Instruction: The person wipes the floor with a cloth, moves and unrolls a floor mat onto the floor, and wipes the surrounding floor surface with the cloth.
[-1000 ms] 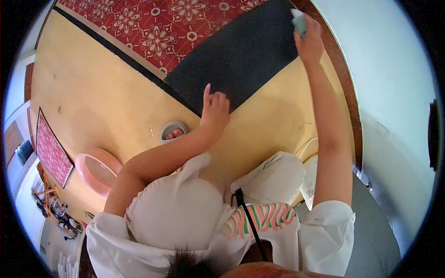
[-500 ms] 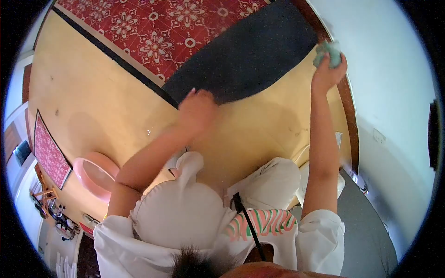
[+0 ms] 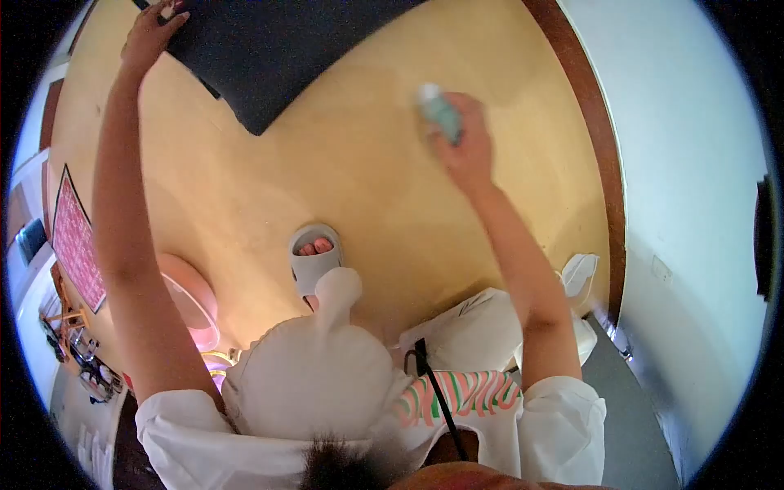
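Note:
My left hand (image 3: 153,37) is at the upper left, its fingers closed on the edge of a mat (image 3: 273,57). The mat's dark underside faces up, and a corner of it hangs toward me. Out over the tan floor (image 3: 367,180), my right hand (image 3: 472,155) grips a bunched pale green cloth (image 3: 443,116). Motion blurs the cloth, and I cannot tell whether it touches the floor.
A pink basin (image 3: 194,298) stands left of me, with a small red mat (image 3: 75,245) beyond it. My foot wears a grey slipper (image 3: 314,257). A brown baseboard (image 3: 594,122) runs along the white wall (image 3: 670,163) at right. A white object (image 3: 580,273) lies near the baseboard.
My left hand has moved up and left with the mat, whose red patterned face has gone out of view. The right hand has swept the cloth leftward from beside the wall.

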A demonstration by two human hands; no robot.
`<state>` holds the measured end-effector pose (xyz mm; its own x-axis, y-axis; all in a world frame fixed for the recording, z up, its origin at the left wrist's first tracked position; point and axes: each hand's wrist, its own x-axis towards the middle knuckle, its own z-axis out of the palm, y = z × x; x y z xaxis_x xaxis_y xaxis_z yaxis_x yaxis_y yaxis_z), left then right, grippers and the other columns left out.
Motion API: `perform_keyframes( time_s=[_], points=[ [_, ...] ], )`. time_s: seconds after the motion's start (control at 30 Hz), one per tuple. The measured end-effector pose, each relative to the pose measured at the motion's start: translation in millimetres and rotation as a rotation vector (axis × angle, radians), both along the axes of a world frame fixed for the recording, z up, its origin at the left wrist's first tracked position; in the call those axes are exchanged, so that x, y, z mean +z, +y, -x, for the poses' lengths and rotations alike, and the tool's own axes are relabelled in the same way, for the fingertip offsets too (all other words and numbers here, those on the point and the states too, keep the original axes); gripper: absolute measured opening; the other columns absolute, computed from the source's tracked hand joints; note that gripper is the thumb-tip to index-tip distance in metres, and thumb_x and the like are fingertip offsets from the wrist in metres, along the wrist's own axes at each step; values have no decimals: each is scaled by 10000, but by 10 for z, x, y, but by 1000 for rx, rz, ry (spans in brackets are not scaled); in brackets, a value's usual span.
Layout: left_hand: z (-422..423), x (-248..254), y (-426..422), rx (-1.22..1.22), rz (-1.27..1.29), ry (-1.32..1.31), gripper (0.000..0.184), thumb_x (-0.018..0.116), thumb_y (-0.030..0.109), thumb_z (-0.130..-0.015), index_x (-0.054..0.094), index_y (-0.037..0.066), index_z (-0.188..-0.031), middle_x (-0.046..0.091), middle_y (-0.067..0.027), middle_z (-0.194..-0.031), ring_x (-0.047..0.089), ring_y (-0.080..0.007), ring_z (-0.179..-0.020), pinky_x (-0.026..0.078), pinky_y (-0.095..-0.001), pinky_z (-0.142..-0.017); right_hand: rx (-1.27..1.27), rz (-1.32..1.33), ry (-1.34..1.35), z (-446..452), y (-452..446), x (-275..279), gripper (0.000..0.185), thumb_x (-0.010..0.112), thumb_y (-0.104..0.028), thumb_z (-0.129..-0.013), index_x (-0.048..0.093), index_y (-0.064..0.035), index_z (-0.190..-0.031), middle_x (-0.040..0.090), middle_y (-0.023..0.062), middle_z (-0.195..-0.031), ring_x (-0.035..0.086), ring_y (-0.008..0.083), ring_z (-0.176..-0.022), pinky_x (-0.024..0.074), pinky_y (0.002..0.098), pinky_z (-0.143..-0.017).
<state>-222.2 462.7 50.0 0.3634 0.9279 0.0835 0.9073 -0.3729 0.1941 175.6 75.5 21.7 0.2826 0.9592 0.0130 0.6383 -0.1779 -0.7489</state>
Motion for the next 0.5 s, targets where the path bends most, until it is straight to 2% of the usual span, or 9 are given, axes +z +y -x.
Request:
perform_keyframes(
  time_s=[0.03, 0.07, 0.13, 0.17, 0.23, 0.37, 0.43, 0.47, 0.5],
  points=[
    [98, -209, 12, 26, -263, 114, 515, 653, 451, -888, 601, 117, -1277, 647, -163, -1202, 591, -314, -1154, 465, -403, -962, 114, 22, -11, 275, 99, -26, 515, 699, -214, -802, 533, -177, -1287, 540, 161, -1269, 581, 366, -1100, 533, 430, -838],
    [-33, -276, -148, 157, -195, -48, 478, 655, 438, -892, 606, 162, -1279, 620, -183, -1233, 576, -374, -1162, 489, -446, -918, 226, 43, -24, 526, 195, -55, 526, 704, -228, -792, 533, -209, -1289, 536, 146, -1287, 590, 360, -1095, 549, 439, -812],
    [-369, -376, -639, 124, -127, -233, 424, 634, 409, -911, 618, 148, -1245, 612, -143, -1247, 602, -343, -1111, 485, -442, -917, 479, 22, -135, 982, 366, -73, 573, 722, -241, -767, 522, -216, -1304, 527, 121, -1309, 602, 339, -1087, 557, 450, -793],
    [-528, -443, -916, 72, -226, -148, 397, 619, 376, -923, 621, 130, -1236, 616, -136, -1242, 600, -330, -1117, 474, -431, -934, 533, -4, -133, 1136, 431, -62, 592, 730, -220, -753, 523, -225, -1308, 532, 117, -1299, 603, 323, -1084, 558, 432, -782],
    [-655, -650, -1358, 98, -282, -275, 389, 613, 356, -916, 619, 143, -1241, 563, -132, -1331, 523, -332, -1226, 386, -468, -1026, 645, -60, -128, 1360, 565, -32, 635, 747, -178, -726, 525, -243, -1318, 544, 107, -1281, 605, 291, -1077, 561, 396, -761],
    [-527, -823, -1709, 267, -217, -475, 478, 586, 318, -938, 519, 65, -1338, 477, -155, -1428, 443, -311, -1312, 266, -475, -1106, 181, -16, 51, 1382, 943, 98, 534, 721, -160, -766, 557, -182, -1274, 551, 129, -1236, 594, 338, -1054, 539, 416, -767],
    [-437, -902, -1657, 283, -251, -393, 506, 548, 332, -956, 473, 69, -1382, 436, -146, -1466, 401, -295, -1351, 245, -486, -1118, -166, -243, 67, 1387, 1349, -52, 493, 679, -187, -806, 521, -134, -1271, 536, 148, -1224, 573, 363, -1082, 509, 477, -850],
    [-415, -960, -1605, 289, -268, -354, 521, 529, 339, -965, 449, 71, -1404, 415, -141, -1485, 379, -288, -1371, 234, -491, -1124, -336, -194, 112, 1430, 1516, -101, 500, 690, -182, -803, 517, -138, -1271, 527, 144, -1201, 573, 358, -1077, 516, 462, -844],
    [-408, -1071, -1571, 306, -281, -255, 524, 507, 345, -973, 436, 72, -1415, 401, -135, -1496, 366, -282, -1381, 230, -495, -1127, -250, -190, 55, 1500, 1668, -103, 501, 692, -183, -804, 515, -141, -1270, 523, 138, -1203, 574, 354, -1079, 522, 459, -829]
  ],
)
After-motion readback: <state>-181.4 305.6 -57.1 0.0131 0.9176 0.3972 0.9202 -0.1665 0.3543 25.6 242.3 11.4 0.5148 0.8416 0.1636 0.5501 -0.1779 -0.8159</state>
